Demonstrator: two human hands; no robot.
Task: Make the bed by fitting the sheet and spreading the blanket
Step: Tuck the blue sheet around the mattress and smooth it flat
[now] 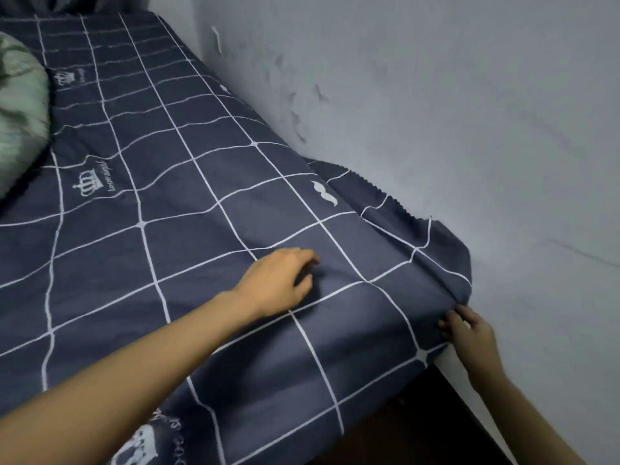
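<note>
A dark blue sheet (188,203) with white grid lines, crowns and a moustache print covers the mattress. My left hand (278,283) rests on top of it near the bed's near right corner, fingers loosely bent, holding nothing. My right hand (466,333) is at that corner beside the wall, its fingers curled on the hanging edge of the sheet. A loose flap of the sheet bunches up against the wall just beyond the corner. A pale green striped blanket (20,119) lies bundled at the far left of the bed.
A grey wall (436,112) with peeling paint runs tight along the bed's right side. Dark floor (419,424) shows below the bed's near end.
</note>
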